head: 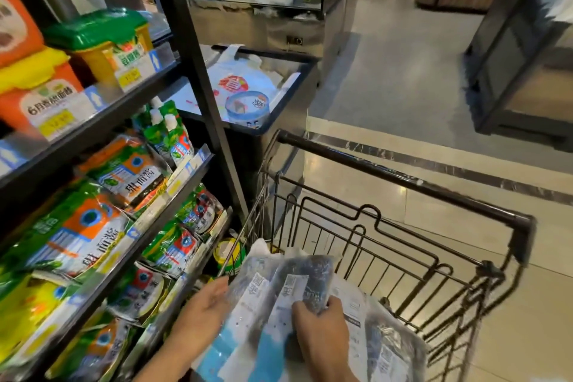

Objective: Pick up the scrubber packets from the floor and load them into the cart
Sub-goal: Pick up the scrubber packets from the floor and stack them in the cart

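Scrubber packets [279,304] held in both hands over the near end of the cart [403,226].

The bundle of clear packets fans out between the hands: the left hand [201,310] grips its left edge, fingers curled under, while the right hand [322,329] pinches the top packet from above, thumb on the label. More packets [387,350] lie just right of the right hand, inside the cart. Left of the cart stands a shelf [108,195] of green sauce pouches [77,226].
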`<act>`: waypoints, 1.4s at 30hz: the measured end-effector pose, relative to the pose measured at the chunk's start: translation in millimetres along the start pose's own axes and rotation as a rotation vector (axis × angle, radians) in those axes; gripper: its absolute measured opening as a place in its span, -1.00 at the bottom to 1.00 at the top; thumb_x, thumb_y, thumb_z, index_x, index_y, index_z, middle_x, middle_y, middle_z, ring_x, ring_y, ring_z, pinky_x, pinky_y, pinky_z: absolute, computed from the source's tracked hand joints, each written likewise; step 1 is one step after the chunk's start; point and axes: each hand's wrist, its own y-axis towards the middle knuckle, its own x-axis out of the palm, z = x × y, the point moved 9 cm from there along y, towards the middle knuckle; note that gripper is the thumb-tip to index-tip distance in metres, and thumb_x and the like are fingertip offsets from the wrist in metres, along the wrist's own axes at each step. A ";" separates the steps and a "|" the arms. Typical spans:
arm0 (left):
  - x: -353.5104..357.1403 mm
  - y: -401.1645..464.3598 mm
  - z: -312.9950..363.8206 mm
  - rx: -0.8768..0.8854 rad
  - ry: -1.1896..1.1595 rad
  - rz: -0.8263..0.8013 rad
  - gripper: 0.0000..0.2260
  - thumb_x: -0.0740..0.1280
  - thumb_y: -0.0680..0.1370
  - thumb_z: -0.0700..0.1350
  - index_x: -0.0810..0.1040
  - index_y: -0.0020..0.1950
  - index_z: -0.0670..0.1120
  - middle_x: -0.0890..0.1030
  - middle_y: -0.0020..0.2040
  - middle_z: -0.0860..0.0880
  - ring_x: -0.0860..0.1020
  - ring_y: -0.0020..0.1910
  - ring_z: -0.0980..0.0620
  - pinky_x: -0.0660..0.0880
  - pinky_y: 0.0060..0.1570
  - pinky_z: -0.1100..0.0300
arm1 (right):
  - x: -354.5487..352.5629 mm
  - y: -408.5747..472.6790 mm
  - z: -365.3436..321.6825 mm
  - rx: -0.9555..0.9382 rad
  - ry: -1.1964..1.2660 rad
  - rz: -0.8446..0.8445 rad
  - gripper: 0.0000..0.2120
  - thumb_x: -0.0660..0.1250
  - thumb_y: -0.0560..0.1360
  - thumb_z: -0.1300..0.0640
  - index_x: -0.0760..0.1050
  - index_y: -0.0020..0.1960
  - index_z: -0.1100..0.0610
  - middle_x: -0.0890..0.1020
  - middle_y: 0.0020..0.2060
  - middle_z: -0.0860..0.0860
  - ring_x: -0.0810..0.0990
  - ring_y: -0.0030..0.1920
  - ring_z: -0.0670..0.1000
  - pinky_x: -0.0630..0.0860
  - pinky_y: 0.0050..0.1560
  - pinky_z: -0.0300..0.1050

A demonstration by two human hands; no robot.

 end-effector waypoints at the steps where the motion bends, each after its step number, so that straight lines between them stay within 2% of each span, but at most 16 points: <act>1: -4.0 -5.9 -1.0 0.021 0.004 0.015 -0.62 0.34 0.66 -0.21 0.47 0.49 -0.07 0.56 0.36 -0.02 0.52 0.29 0.03 0.40 0.31 0.13 | -2.5 -0.1 0.6 -0.022 -0.036 -0.002 -0.65 0.49 0.41 -0.04 0.39 0.06 -0.02 0.63 -0.11 -0.05 0.63 -0.11 0.00 0.61 0.11 0.01; 6: -16.6 -30.9 -10.9 0.026 -0.004 0.032 -0.61 0.40 0.62 -0.25 0.50 0.45 -0.11 0.57 0.37 -0.05 0.53 0.31 -0.01 0.36 0.45 0.05 | -20.3 -13.5 -2.0 -0.086 -0.055 0.006 -0.55 0.54 0.40 0.10 0.42 0.19 0.06 0.57 -0.14 -0.14 0.57 -0.16 -0.15 0.52 -0.06 -0.12; 9: -24.5 -42.5 -8.0 0.048 -0.060 0.023 -0.59 0.47 0.58 -0.19 0.53 0.42 -0.09 0.59 0.32 -0.04 0.53 0.32 -0.04 0.37 0.42 0.04 | -31.7 -26.1 -0.6 -0.094 -0.039 0.011 -0.35 0.59 0.41 0.06 0.40 0.40 0.13 0.66 0.11 0.03 0.60 -0.04 -0.03 0.57 0.19 -0.08; 11: -30.4 -49.0 -5.6 0.050 -0.081 0.023 -0.61 0.47 0.58 -0.20 0.55 0.40 -0.09 0.59 0.30 -0.04 0.52 0.34 -0.06 0.39 0.39 0.04 | -41.0 -36.4 -3.7 -0.115 -0.057 0.029 -0.32 0.58 0.44 -0.02 0.39 0.46 0.12 0.62 0.23 0.09 0.57 0.04 0.01 0.53 0.20 -0.08; 13: -33.5 -61.2 -2.4 0.045 -0.112 0.018 -0.66 0.45 0.59 -0.20 0.56 0.36 -0.08 0.60 0.28 -0.04 0.53 0.33 -0.06 0.40 0.31 0.06 | -49.3 -51.6 -5.8 -0.136 -0.057 0.026 -0.47 0.52 0.48 -0.12 0.44 0.33 0.04 0.64 0.11 0.01 0.61 0.00 -0.02 0.57 0.00 -0.11; 15: -32.9 -77.7 -0.1 0.044 -0.135 0.013 -0.73 0.43 0.60 -0.21 0.58 0.30 -0.07 0.62 0.21 -0.01 0.56 0.26 -0.05 0.41 0.27 0.06 | -55.5 -66.1 1.9 -0.137 -0.060 -0.005 -0.65 0.47 0.51 -0.13 0.48 0.18 0.01 0.67 -0.04 -0.06 0.66 -0.09 -0.06 0.57 -0.12 -0.13; 17: -26.1 -101.3 -3.4 0.042 -0.159 -0.014 -0.78 0.41 0.61 -0.24 0.60 0.25 -0.06 0.65 0.16 -0.01 0.59 0.17 0.00 0.47 0.19 0.11 | -56.9 -83.3 20.2 -0.135 -0.063 -0.069 -0.84 0.44 0.55 0.01 0.55 0.09 0.02 0.70 -0.11 -0.05 0.68 -0.14 -0.04 0.58 -0.13 -0.13; 19: -16.0 -127.8 -13.2 0.046 -0.174 -0.031 -0.78 0.45 0.58 -0.27 0.61 0.21 -0.09 0.69 0.13 -0.07 0.62 0.08 0.05 0.51 -0.01 0.19 | -62.0 -109.8 40.3 -0.145 -0.050 -0.129 -0.95 0.44 0.54 0.13 0.60 -0.01 0.01 0.72 -0.12 0.02 0.67 -0.20 -0.02 0.55 -0.19 -0.13; 22: -2.5 -165.5 -37.7 0.066 -0.162 -0.055 -0.75 0.51 0.51 -0.30 0.64 0.16 -0.14 0.72 0.06 -0.14 0.66 0.04 -0.03 0.52 -0.16 0.24 | -82.2 -154.4 71.8 -0.142 -0.004 -0.086 -0.95 0.47 0.50 0.17 0.64 -0.10 0.04 0.71 -0.16 0.06 0.63 -0.22 0.02 0.54 -0.31 -0.19; 23: 4.8 -181.3 -45.3 0.060 -0.162 -0.083 -0.77 0.48 0.53 -0.33 0.63 0.16 -0.15 0.72 0.03 -0.13 0.65 0.00 -0.05 0.53 -0.21 0.23 | -94.2 -170.3 81.9 -0.151 -0.001 -0.031 -0.94 0.47 0.49 0.16 0.63 -0.09 0.02 0.72 -0.17 0.03 0.65 -0.21 0.01 0.54 -0.30 -0.21; 25: 14.6 -209.7 -60.3 0.063 -0.173 -0.102 -0.79 0.43 0.56 -0.36 0.62 0.14 -0.13 0.71 -0.01 -0.15 0.63 -0.06 -0.08 0.51 -0.24 0.15 | -117.4 -203.8 106.2 -0.152 -0.004 0.044 -0.92 0.47 0.47 0.12 0.62 -0.09 -0.04 0.73 -0.19 -0.04 0.69 -0.18 0.00 0.60 -0.17 -0.11; 27: 26.1 -235.2 -69.4 0.118 -0.097 -0.122 -0.81 0.43 0.57 -0.31 0.63 0.10 -0.06 0.72 0.01 -0.15 0.65 -0.03 -0.11 0.49 -0.20 0.12 | -142.0 -236.1 136.6 -0.135 0.067 0.095 -0.92 0.47 0.49 0.15 0.63 -0.09 -0.03 0.72 -0.20 -0.02 0.70 -0.20 0.04 0.58 -0.12 -0.04; 32: 68.8 -290.1 -70.5 0.238 0.035 -0.295 -0.83 0.42 0.59 -0.26 0.63 0.09 0.00 0.72 0.03 -0.10 0.67 0.06 -0.12 0.50 -0.15 0.19 | -205.4 -318.7 201.1 -0.105 0.196 0.176 -0.90 0.42 0.55 0.25 0.65 -0.03 0.07 0.72 -0.13 0.13 0.72 -0.21 0.04 0.54 -0.18 -0.09; 35: 90.1 -319.5 -64.1 0.259 0.070 -0.381 -0.87 0.43 0.60 -0.21 0.64 0.10 -0.01 0.72 0.01 -0.08 0.68 0.02 -0.07 0.53 -0.12 0.17 | -236.2 -359.4 233.2 -0.072 0.292 0.240 -0.92 0.41 0.56 0.25 0.65 -0.02 0.10 0.73 -0.12 0.12 0.70 -0.25 -0.03 0.53 -0.16 -0.10; 39: 123.1 -352.3 -53.6 0.297 0.125 -0.451 -0.89 0.43 0.60 -0.19 0.67 0.07 0.00 0.74 0.01 -0.12 0.69 0.03 -0.13 0.54 -0.06 0.05 | -278.0 -398.4 269.0 -0.066 0.432 0.367 -0.91 0.41 0.54 0.25 0.66 -0.01 0.11 0.73 -0.12 0.15 0.70 -0.23 -0.01 0.55 -0.14 -0.08; 42: 152.9 -380.0 -47.0 0.314 0.154 -0.499 -0.90 0.41 0.61 -0.20 0.67 0.07 -0.04 0.73 0.00 -0.10 0.69 0.02 -0.12 0.55 -0.01 0.02 | -305.2 -422.0 299.3 -0.044 0.548 0.442 -0.91 0.41 0.55 0.26 0.66 0.00 0.12 0.73 -0.18 0.08 0.70 -0.24 -0.02 0.56 -0.15 -0.08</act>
